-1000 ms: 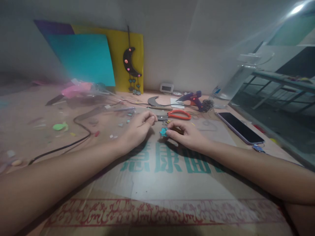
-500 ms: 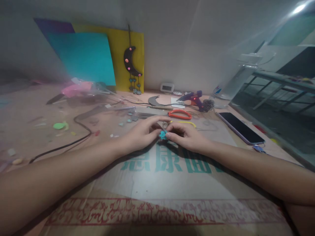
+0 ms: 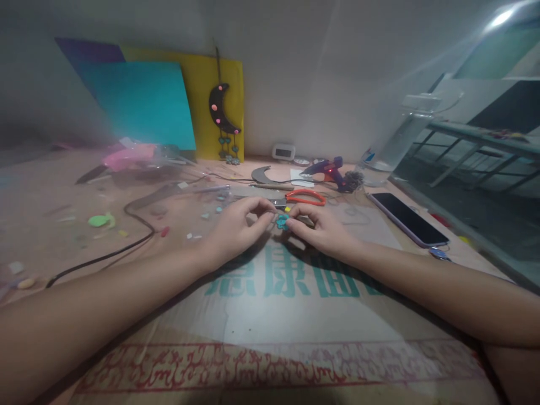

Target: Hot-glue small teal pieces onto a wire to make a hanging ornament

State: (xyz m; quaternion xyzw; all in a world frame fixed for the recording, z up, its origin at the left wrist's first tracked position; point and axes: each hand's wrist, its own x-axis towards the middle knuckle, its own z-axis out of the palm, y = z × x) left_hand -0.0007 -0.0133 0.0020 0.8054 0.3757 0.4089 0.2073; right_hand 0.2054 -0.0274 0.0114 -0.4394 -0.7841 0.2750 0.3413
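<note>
**A:** So how far along is this person?

**B:** Midway on the little piece, I'd guess. The turquoise flower [image 3: 282, 221] has its petals formed, but it's up between the hands, not set down. Can't tell if anything's fixed to it.

**A:** Which hand's got it?

**B:** The right hand [image 3: 323, 229] is pinching its edge, thumb against forefinger. The left hand [image 3: 242, 226] is curled right beside it, thumb and finger nearly meeting. Whether it's gripping anything, no clue, too blurry.

**A:** Anything look finished?

**B:** The dark moon hanging [image 3: 216, 107] at the back seems complete: pink dots on, small hearts and flowers dangling. The grey crescent [image 3: 260, 174] lying on the table shows no decoration, so that one looks barely begun. The glue gun [image 3: 331, 169] is lit red and nobody's touching it. Same for the red-handled pliers [image 3: 304, 197].

**A:** Any brands?

**B:** None readable. There's big green Chinese lettering [image 3: 284, 274] on the sheet under the hands. 康 is clear, but its neighbours are partly covered or shadowed. The red border [image 3: 236, 368] is just pattern. The phone [image 3: 409, 218] has a black screen, no logo visible.
</note>
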